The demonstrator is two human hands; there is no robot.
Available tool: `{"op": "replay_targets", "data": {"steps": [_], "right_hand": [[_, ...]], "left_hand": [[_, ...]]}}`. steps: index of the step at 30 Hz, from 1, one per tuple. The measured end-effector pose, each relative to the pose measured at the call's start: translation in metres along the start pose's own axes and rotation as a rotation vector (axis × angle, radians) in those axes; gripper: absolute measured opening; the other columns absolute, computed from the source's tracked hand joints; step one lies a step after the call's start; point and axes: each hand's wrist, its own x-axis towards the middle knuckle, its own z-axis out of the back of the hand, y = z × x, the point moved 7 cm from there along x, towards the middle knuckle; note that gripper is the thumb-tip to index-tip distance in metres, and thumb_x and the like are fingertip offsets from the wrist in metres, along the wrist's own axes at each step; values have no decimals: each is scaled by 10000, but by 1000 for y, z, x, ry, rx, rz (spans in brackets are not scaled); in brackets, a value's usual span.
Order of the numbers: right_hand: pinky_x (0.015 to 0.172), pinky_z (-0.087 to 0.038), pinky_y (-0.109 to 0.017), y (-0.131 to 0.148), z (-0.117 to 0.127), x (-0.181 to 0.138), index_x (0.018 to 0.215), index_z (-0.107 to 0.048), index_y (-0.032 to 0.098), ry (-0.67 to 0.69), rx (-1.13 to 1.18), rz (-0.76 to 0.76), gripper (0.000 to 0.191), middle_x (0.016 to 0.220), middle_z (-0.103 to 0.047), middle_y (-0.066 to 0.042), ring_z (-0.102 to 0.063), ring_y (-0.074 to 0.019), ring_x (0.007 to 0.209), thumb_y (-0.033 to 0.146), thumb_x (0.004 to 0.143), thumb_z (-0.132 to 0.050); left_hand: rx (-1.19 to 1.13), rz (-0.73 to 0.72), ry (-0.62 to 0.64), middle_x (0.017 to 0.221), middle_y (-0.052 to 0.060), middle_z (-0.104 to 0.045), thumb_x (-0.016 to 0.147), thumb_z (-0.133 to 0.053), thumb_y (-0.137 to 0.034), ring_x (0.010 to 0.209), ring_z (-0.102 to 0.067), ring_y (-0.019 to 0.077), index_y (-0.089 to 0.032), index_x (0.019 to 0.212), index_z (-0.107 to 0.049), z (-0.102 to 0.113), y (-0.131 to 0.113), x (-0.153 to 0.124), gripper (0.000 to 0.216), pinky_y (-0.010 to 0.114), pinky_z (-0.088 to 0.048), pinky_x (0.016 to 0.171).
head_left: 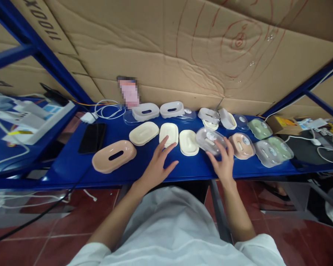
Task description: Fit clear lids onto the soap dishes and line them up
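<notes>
A clear lid [204, 137] is being overlapped by the right hand [224, 162], any pinch being impossible to tell; over a cream tray [169, 132], the left hand [156, 167] is being held spread; the lid, a clear-topped peach box [240, 147] beside it and a slotted peach shell [117, 163] farther left are being borne by the blue table [192, 168]
</notes>
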Motion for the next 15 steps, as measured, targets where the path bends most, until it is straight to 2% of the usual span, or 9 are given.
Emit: {"op": "replay_targets", "data": {"steps": [4, 6, 8, 12, 15], "right_hand": [[1165, -398, -740, -37, -3, -4, 1467, -629, 231, 53, -285, -241, 545, 1601, -488, -225, -472, -438, 1491, 574, 1047, -585], [1136, -361, -774, -44, -4, -1, 1485, -608, 255, 98, -350, -297, 547, 1600, -492, -222, -484, -445, 1467, 589, 1057, -545], [1148, -340, -746, -46, -4, 11, 1497, -595, 255, 113, -379, -290, 554, 1608, -489, -217, -468, -435, 1476, 594, 1069, -500], [1163, -369, -635, -64, -5, 67, 1540, -550, 189, 103, -443, -288, 607, 1578, -550, -225, -499, -405, 1450, 566, 1074, -455], [1132, -393, -629, -94, -15, 119, 1521, -583, 158, 204, -533, -413, 594, 1509, -621, -243, -563, -422, 1388, 507, 1044, -522]], "left_hand": [[322, 18, 22, 1716, 159, -419, 1087, -577, -370, 1594, -417, 375, -265, 1577, -506, 4, 17, -8, 506, 625, -415, 1272], [413, 11, 56, 1644, 158, -523, 1091, -562, -382, 1538, -494, 383, -238, 1540, -555, 2, 25, -16, 472, 626, -446, 1248], [446, -3, 71, 1556, 146, -616, 1102, -536, -383, 1471, -569, 364, -220, 1502, -595, 1, 29, -23, 436, 603, -468, 1237], [441, 6, 52, 1445, 144, -682, 1101, -529, -380, 1361, -647, 340, -207, 1447, -637, 2, 30, -29, 402, 572, -517, 1192], [427, 13, 47, 1421, 145, -686, 1094, -540, -369, 1328, -658, 334, -212, 1419, -657, 2, 29, -28, 380, 572, -526, 1179]]}}
